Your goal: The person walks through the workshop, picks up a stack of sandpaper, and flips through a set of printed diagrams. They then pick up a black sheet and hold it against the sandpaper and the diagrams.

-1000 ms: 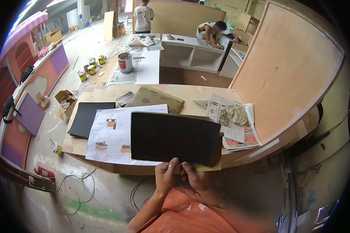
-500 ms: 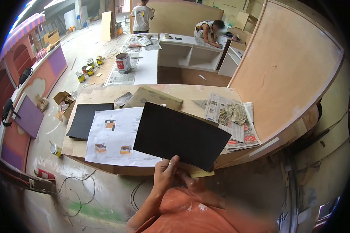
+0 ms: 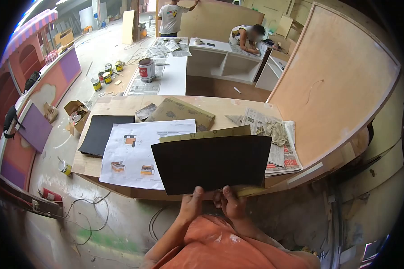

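Note:
A sheet of black sandpaper (image 3: 211, 163) is held up in front of me, its dark grit face toward me. My left hand (image 3: 191, 204) pinches its lower edge left of the middle, thumb on the near face. Gripping the same edge a little to the right is my right hand (image 3: 232, 206), its thumb also in front. A yellowish sandpaper backing (image 3: 229, 132) shows behind the top edge, and more of it pokes out at the lower right. Beyond lies a printed drawing sheet (image 3: 125, 157), with a stack of black sandpaper (image 3: 104, 134) to its left.
The wooden bench (image 3: 87, 167) also carries tan-backed sandpaper (image 3: 182, 114) and newspaper (image 3: 283, 158) with a crumpled rag (image 3: 274, 131) on it. A tall wooden panel (image 3: 336, 76) rises at the right. Two people work at the back, near a paint can (image 3: 146, 71).
The black sandpaper has turned from slanted to nearly level, uncovering the yellowish backing behind it. My right hand has come up to its lower edge, thumb in front.

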The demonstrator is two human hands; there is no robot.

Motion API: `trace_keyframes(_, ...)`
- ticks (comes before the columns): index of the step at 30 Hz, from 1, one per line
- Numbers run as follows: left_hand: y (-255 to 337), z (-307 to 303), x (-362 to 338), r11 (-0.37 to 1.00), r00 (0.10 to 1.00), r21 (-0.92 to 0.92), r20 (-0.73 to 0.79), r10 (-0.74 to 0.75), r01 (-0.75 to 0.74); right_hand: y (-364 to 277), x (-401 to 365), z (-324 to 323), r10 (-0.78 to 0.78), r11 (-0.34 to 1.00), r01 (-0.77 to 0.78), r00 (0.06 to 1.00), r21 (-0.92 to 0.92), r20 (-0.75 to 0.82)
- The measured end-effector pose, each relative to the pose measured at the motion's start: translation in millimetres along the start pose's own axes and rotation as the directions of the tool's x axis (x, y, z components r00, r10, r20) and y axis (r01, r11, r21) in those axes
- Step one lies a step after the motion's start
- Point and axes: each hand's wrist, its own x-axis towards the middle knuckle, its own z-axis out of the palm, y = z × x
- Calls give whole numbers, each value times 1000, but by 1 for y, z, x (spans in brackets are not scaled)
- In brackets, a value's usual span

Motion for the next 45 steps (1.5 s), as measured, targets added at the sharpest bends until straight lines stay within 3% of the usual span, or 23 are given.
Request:
trace_keyframes(1,-5,0,0,991,982,-87,-170,84,-99,-6,0,4,7,1000,-7,1000,-13,30)
trace_keyframes(2,-3,-10,-2,999,992,39,-120,32,-28,-10,0,7,17,1000,-15,998,-26,60)
trace_keyframes(6,-4,-15,0,992,992,121,-121,-17,31,-7,5,11,32,997,-26,996,-73,77)
trace_keyframes(8,0,-2,0,986,971,35,-173,167,-163,-4,6,10,2,996,3,999,-91,47)
trace_keyframes(12,2,2,-2,990,966,-17,-223,130,-137,-4,-1,14,30,996,-29,1000,-89,7)
trace_keyframes(14,14,-2,-3,997,991,-44,-115,63,-69,-3,-9,18,6,932,-7,1000,-362,-3)
trace_keyframes(15,12,-5,-1,997,992,-45,-114,62,-67,1,-11,16,6,932,-7,1000,-363,-5)
trace_keyframes(17,8,-10,4,994,993,-108,-109,-35,23,10,-11,9,46,936,9,988,-352,146)
trace_keyframes(19,14,-7,5,999,988,-30,-152,28,-33,7,-9,10,71,954,-22,986,-300,151)
trace_keyframes(21,16,-8,3,991,990,133,-141,-13,32,12,-6,6,65,964,-63,998,-259,1)
trace_keyframes(25,29,6,0,997,993,79,-119,8,1,24,-7,-6,70,991,-61,995,-121,72)
trace_keyframes(27,36,7,0,997,992,70,-127,-27,36,15,-14,-1,-58,857,125,987,-500,147)
trace_keyframes(31,24,4,5,997,984,46,-167,-54,63,16,-22,2,12,858,70,988,-508,156)
trace_keyframes(33,26,4,6,979,996,195,-87,-34,51,22,-15,0,-6,976,6,1000,-217,0)
trace_keyframes(37,18,14,-1,992,999,127,-49,-18,24,4,-14,5,143,956,-150,989,-253,-47)
trace_keyframes(39,33,13,-3,983,997,163,-28,-77,80,10,-16,1,-108,806,237,960,-543,260)
trace_keyframes(40,35,11,-1,983,997,164,-28,-77,80,18,-19,-9,-363,109,622,751,-775,552)
trace_keyframes(41,36,9,0,982,990,121,-23,-140,142,16,-20,-7,-363,110,622,751,-775,551)
trace_keyframes(42,36,8,1,976,979,78,-16,-204,204,13,-20,-3,-175,666,398,906,-631,386)
trace_keyframes(43,34,7,1,975,978,79,-17,-206,206,12,-20,-1,109,960,-16,942,-280,319)
trace_keyframes(44,31,5,3,977,984,115,1,-180,179,15,-20,2,109,960,-17,941,-279,319)
trace_keyframes(45,28,4,5,977,988,150,19,-155,150,19,-18,5,58,965,-18,988,-261,144)
